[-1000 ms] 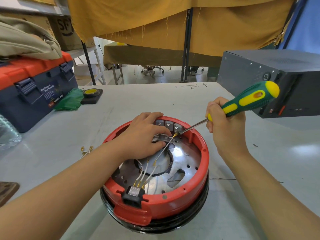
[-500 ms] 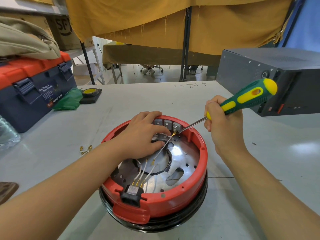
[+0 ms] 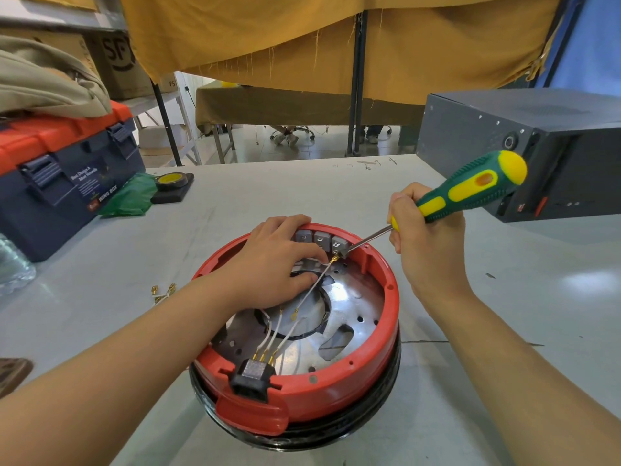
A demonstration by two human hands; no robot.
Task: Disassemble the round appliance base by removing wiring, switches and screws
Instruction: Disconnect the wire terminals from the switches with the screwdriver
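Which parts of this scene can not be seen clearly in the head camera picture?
- Left hand covers the base's far-left interior.
- Screwdriver tip contact at the switches: too small.
- Toolbox and bottle: cut by the left edge.
- Toolbox label text: blurred.

far left edge of table [image 3: 255,196]: toolbox [image 3: 60,183], cloth [image 3: 43,79] heaped on its lid. beside it a green bag [image 3: 127,200], then tape roll [image 3: 173,180] on a black pad. right edge: grey case [image 3: 524,142]. yellow curtain [image 3: 336,38] behind.

Head view; forward-down, close over table [image 3: 235,203]
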